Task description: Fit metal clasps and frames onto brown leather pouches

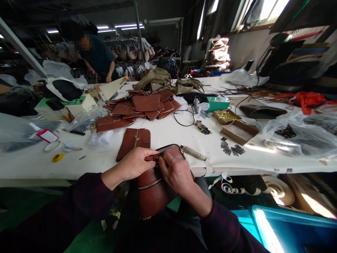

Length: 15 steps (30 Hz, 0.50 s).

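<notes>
A brown leather bag point(152, 202) with a brass-toothed zipper across it rests over my lap, leaning against the table edge. My left hand point(134, 163) pinches its upper part between thumb and fingers. Close beside it, my right hand point(176, 173) is closed on the bag near the top edge, fingers curled inward. A small metal bit shows by the right fingertips, but they hide its shape. Just beyond the left hand, a second brown leather piece point(129, 142) with a zipper lies on the table. Right of the bag sits a tool with a wrapped, pale handle point(195, 153).
Stacked brown leather pieces point(147, 103) lie farther back. To the right are cardboard boxes point(240, 131), one with gold hardware, and dark metal plates point(233, 147). A red-labelled bottle point(47, 135) and yellow tape roll point(58, 157) lie left. Another person point(98, 56) stands behind the table.
</notes>
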Tool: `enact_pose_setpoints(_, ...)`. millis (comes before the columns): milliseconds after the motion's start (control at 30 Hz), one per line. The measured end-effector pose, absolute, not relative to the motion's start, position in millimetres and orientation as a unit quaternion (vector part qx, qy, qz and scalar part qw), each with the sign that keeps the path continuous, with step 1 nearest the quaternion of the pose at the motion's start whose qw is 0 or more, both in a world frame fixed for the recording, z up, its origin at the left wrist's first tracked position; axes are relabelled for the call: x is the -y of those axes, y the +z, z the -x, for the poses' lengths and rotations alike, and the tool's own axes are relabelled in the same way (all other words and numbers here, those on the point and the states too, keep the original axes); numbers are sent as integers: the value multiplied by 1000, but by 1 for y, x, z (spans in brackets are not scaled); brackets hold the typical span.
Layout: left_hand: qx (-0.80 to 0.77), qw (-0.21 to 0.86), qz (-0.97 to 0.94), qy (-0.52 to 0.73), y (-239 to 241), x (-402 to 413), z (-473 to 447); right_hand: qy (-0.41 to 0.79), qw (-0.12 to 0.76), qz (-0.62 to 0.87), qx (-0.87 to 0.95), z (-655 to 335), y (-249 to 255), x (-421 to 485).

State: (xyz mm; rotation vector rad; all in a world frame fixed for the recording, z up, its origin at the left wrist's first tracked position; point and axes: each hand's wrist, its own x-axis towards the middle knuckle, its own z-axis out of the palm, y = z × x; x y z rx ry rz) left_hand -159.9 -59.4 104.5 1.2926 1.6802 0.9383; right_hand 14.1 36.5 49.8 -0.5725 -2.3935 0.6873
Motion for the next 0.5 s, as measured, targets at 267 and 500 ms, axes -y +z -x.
enact_pose_setpoints(267, -672, 390, -508, 372, 100, 64, 156, 284, 292, 231, 884, -16, 48, -31)
enact_pose_setpoints(500, -633, 501, -447, 385, 104, 56, 175, 334, 313, 253, 852, -15, 43, -32)
